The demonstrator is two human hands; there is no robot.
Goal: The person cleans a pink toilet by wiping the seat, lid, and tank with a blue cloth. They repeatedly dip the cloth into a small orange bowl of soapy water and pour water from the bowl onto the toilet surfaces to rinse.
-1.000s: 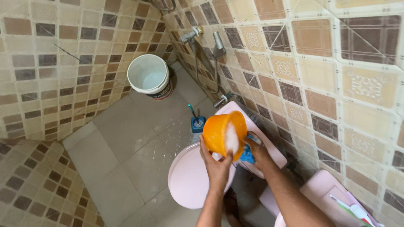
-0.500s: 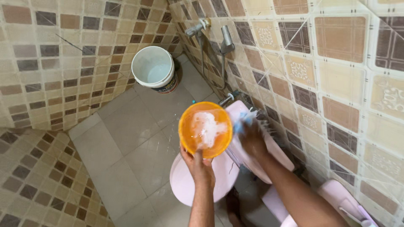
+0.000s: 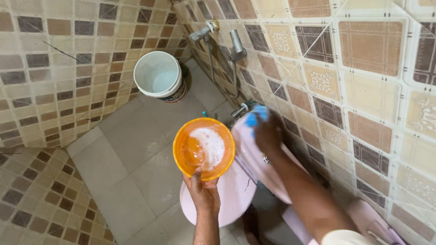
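Note:
My left hand [image 3: 203, 191] grips the near rim of an orange plastic bowl [image 3: 204, 148] with white foamy water in it, held above the closed pink toilet lid [image 3: 231, 193]. My right hand [image 3: 268, 131] presses a blue sponge [image 3: 255, 115] onto the top of the pink toilet cistern [image 3: 254, 159] against the tiled wall. The sponge shows only at my fingertips.
A white bucket [image 3: 159, 77] with water stands in the far corner on the grey tile floor [image 3: 131, 149]. A metal tap [image 3: 202, 31] and a hand sprayer [image 3: 236, 44] hang on the patterned wall at right. A pink object [image 3: 372, 222] sits at lower right.
The bowl has tipped level, its opening now facing up, and dropped lower in view. My right hand with the sponge has moved from beside the bowl to the cistern top.

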